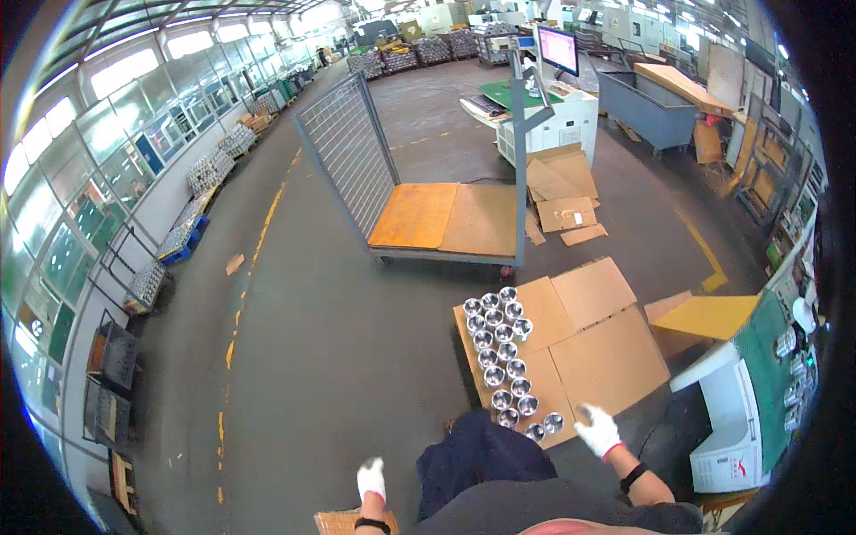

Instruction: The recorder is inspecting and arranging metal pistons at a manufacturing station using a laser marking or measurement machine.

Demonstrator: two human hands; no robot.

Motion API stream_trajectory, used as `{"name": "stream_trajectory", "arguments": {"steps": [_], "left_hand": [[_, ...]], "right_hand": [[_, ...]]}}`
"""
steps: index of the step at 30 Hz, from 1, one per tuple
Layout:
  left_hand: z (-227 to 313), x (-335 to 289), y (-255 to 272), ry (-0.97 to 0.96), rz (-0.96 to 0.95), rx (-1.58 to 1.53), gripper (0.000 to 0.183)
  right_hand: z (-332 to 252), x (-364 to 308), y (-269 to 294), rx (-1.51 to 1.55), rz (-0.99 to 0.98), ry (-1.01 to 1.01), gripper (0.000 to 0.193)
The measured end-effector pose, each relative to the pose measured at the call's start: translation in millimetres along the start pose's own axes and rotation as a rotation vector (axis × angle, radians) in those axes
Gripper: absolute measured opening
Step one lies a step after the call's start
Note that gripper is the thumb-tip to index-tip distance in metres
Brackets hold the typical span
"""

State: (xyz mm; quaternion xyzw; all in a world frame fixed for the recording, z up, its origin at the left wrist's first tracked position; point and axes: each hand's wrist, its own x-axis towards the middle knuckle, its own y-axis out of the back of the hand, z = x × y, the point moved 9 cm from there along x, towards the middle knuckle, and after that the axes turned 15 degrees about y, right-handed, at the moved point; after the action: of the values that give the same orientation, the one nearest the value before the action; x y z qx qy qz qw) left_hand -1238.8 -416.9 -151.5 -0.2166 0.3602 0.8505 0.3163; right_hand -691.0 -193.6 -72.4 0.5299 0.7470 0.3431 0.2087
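My right hand (598, 432), in a white glove, is over the near edge of a flat cardboard sheet (599, 357). Its fingers are apart and nothing shows in them. Just left of it stand shiny round metal cups (520, 387), grouped in rows along the left side of the cardboard. The cup (553, 423) nearest my right hand stands at the end of the group, apart from the glove. Low on the left, my gloved left hand (371, 480) hangs over the floor with loosely parted fingers and nothing visible in it. A piece of cardboard (334, 522) lies below it.
A cart with a wire-mesh side (486, 218) stands ahead, beyond the cups. Flattened boxes (562, 183) lie beside a white cabinet with a monitor (558, 50). At right is a green-topped bench (762, 392) with metal parts and a white box (727, 468).
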Motion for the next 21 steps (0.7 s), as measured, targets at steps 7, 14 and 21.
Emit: {"name": "stream_trajectory", "arguments": {"steps": [7,14,21], "left_hand": [[272,-126,66,-0.523,-0.065,-0.329,0.042],[408,-277,138,-1.245,0.045,-0.278,0.041],[438,-355,172,-1.688,0.1,-0.416,0.052]], "right_hand": [[-144,-6,182,-0.07,0.534,0.266,0.05],[-348,-71,289,-0.311,0.821,0.499,0.053],[-447,-123,292,-0.58,0.912,0.86,0.068]]}}
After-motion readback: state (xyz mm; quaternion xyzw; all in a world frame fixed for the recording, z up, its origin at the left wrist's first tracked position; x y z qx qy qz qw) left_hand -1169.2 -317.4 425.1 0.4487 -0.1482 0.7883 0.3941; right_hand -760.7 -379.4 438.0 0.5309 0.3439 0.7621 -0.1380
